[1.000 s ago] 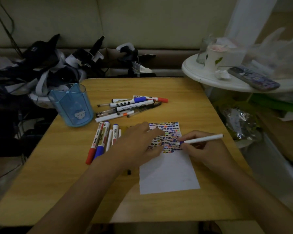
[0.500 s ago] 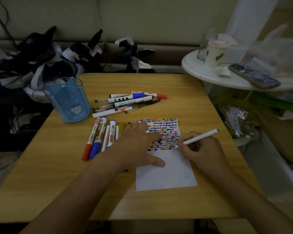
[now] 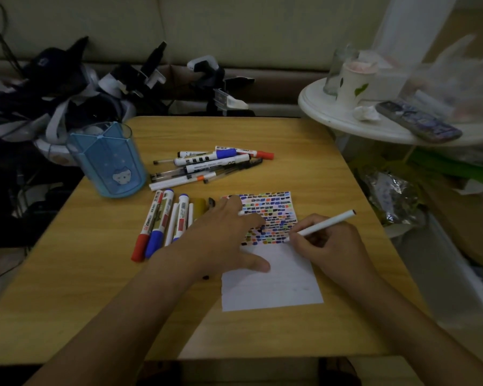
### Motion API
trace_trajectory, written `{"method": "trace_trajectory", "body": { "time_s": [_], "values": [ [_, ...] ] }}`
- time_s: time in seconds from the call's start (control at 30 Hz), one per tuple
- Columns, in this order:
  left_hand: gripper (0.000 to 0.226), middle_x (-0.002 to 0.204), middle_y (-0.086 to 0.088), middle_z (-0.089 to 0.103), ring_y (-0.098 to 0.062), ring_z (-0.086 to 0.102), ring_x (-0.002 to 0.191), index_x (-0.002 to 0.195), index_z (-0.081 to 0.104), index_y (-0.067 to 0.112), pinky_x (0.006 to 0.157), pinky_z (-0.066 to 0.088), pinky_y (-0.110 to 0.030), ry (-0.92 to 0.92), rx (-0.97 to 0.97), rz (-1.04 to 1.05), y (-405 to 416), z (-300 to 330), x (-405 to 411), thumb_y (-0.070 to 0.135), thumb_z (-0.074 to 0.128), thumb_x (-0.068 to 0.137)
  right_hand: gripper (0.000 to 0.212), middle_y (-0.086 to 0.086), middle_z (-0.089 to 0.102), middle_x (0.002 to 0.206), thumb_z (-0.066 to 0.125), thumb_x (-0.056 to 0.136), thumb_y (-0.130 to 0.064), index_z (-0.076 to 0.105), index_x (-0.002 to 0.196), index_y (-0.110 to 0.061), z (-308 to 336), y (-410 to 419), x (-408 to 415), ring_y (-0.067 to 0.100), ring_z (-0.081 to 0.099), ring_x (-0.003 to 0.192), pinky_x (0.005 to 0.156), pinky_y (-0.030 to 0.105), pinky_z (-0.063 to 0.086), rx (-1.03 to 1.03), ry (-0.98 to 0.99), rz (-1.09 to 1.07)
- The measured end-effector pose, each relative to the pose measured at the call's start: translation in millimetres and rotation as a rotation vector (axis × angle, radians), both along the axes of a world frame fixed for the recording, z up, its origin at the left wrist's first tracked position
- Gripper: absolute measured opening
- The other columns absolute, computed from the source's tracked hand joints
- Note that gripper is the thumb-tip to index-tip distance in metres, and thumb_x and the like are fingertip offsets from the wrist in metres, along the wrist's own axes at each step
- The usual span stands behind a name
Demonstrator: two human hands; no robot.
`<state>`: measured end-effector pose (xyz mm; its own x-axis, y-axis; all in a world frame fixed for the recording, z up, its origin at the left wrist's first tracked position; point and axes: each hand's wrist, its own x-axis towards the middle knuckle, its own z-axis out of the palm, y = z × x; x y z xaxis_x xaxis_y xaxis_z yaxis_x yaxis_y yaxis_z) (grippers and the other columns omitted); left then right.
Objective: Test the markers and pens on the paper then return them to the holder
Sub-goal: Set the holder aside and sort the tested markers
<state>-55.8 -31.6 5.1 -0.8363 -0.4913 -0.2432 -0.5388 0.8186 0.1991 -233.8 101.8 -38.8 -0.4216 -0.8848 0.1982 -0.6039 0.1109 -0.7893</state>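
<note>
On the wooden table (image 3: 95, 274) my paper (image 3: 271, 285) lies in front of me, its far half covered in colour marks. My left hand (image 3: 223, 235) presses flat on it, fingers spread. My right hand (image 3: 329, 246) pinches a white pen (image 3: 325, 223), tip on the paper. The blue holder (image 3: 109, 160) stands far left.
</note>
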Motion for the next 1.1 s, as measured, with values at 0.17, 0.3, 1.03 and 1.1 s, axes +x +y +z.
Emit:
{"method": "trace_trajectory", "body": {
  "time_s": [0.17,0.3,1.03,1.1],
  "values": [
    [0.09,0.152,-0.002,0.023,-0.027,0.02,0.141,0.15,0.027,0.042,0.108,0.034,-0.042,-0.018,-0.004,-0.001,-1.0,-0.5,-0.3,0.078,0.059,0.073,0.016,-0.015,0.067,0.067,0.076,0.085,-0.017,0.072,0.081,-0.032,-0.1,0.2,0.5,0.003,0.063,0.065,0.054,0.013,0.046,0.003,0.031,0.005],
    [0.09,0.149,-0.001,0.024,-0.027,0.023,0.139,0.149,0.028,0.041,0.107,0.034,-0.041,-0.018,-0.012,-0.008,-1.3,-1.0,-0.4,0.078,0.059,0.073,0.014,-0.011,0.067,0.066,0.076,0.086,-0.019,0.072,0.081,-0.032,0.7,0.0,0.8,0.007,0.062,0.062,0.052,0.015,0.045,-0.016,0.003,-0.005],
    [0.089,0.15,-0.004,0.024,-0.028,0.022,0.141,0.149,0.029,0.043,0.108,0.034,-0.041,0.003,0.008,0.002,-1.7,-3.8,1.9,0.078,0.061,0.073,0.011,-0.01,0.066,0.065,0.075,0.086,-0.018,0.072,0.083,-0.029,-0.4,-0.4,1.6,0.003,0.063,0.066,0.055,0.015,0.046,-0.001,0.044,-0.009],
    [0.09,0.149,-0.004,0.025,-0.028,0.023,0.14,0.149,0.029,0.042,0.107,0.034,-0.04,0.003,0.007,0.001,-1.5,-3.1,1.6,0.078,0.061,0.073,0.011,-0.01,0.067,0.065,0.075,0.086,-0.019,0.072,0.083,-0.029,-0.2,-0.8,1.5,0.004,0.063,0.065,0.054,0.017,0.048,-0.005,0.055,-0.02]
  ]
}}
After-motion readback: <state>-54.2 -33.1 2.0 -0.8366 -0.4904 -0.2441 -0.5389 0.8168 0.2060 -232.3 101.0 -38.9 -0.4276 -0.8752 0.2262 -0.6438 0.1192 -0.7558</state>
